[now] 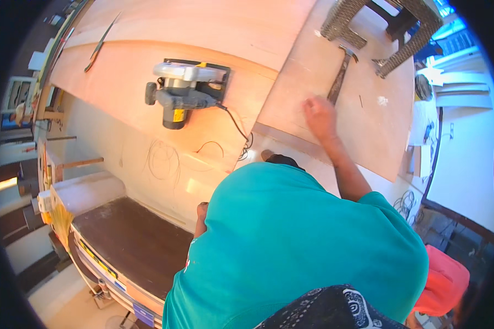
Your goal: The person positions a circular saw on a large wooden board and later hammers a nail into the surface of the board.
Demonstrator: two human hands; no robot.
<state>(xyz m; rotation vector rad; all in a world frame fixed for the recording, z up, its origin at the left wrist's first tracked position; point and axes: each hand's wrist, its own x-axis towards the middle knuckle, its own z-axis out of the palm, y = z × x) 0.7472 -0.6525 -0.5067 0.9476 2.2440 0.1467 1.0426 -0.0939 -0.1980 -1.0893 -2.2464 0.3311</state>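
My right hand [319, 118] is over the wooden board at the right, its fingers curled in. Whatever they may pinch is too small to make out. The claw hammer [341, 77] lies on that board, its handle end close beside the hand; I cannot tell whether they touch. Only a small part of my left hand [202, 213] shows past the left side of my teal shirt, and its fingers are mostly hidden. A corded circular saw [184, 90] rests on the large plywood sheet [121, 77], left of my right hand.
A dark speckled stool [379, 30] stands on the right board. A slim tool with a dark handle [101, 44] lies on the plywood. The saw's cord [237, 123] trails over the sheet's edge. A dark brown panel [129, 244] sits at the lower left, coral cloth [442, 279] at the lower right.
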